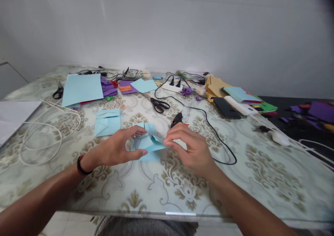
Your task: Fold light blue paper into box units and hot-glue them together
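Observation:
A light blue folded paper lies at the middle of the table, with one flap lifted toward the right. My left hand spans its left side, thumb and fingers apart, fingertips resting on the paper. The thumb and index finger of my right hand pinch the right tip of the raised flap. To the left, a second light blue folded piece lies flat. Just behind my right hand is a black glue gun, partly covered by the fingers.
Black scissors and a white power strip lie behind the paper. A black cable curves around the right. Light blue sheets lie at the back left, a dark phone at the right, and a coiled white cable at the left.

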The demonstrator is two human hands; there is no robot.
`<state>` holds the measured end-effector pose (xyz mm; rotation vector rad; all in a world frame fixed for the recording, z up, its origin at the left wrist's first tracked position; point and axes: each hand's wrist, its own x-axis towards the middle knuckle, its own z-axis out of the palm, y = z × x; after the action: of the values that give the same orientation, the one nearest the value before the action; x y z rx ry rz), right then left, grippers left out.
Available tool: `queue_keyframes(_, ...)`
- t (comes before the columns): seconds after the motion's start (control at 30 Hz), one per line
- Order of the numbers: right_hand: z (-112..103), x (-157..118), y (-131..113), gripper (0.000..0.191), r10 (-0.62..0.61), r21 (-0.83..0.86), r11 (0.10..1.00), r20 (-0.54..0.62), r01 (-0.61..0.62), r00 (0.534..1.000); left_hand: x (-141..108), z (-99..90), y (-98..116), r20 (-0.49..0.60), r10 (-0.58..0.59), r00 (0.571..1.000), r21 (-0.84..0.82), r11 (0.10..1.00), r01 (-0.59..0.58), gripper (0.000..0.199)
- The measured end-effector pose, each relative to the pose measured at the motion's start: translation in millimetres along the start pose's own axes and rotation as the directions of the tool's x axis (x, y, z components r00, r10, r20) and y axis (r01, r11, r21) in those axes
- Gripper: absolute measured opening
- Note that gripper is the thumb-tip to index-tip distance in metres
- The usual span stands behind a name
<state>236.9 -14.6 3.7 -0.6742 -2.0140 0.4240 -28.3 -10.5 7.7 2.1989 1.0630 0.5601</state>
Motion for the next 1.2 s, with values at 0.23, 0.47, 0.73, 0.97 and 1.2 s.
queue_keyframes(0.23,-37,6,43,0.022,0.256,0.048,0.965,-0.391,-0.258,0.884,-2,-5.5,-1,0.004,0.074,0.997,0.103,0.992,-0.074,0.055)
queue_keyframes(0.47,-79,7,84,0.037,0.412,0.028,0.871,-0.584,-0.49,0.7,-4,-7.5,-5,-0.005,0.264,0.965,0.11,0.959,-0.262,0.064)
queue_keyframes(0.73,-32,6,33,0.014,0.26,-0.095,0.961,-0.01,-0.26,0.966,0,-8.8,-6,-0.024,0.26,0.965,0.097,0.962,-0.257,0.061)
queue_keyframes(0.97,2,-2,9,0.053,0.296,-0.091,0.955,0.287,-0.281,0.911,-1,-13.0,-3,-0.036,0.174,0.984,0.076,0.982,-0.171,0.06)
queue_keyframes(1.2,4,-3,9,0.057,0.295,-0.114,0.955,0.311,-0.272,0.904,-1,-14.1,-1,-0.054,0.153,0.987,0.105,0.984,-0.147,0.062)
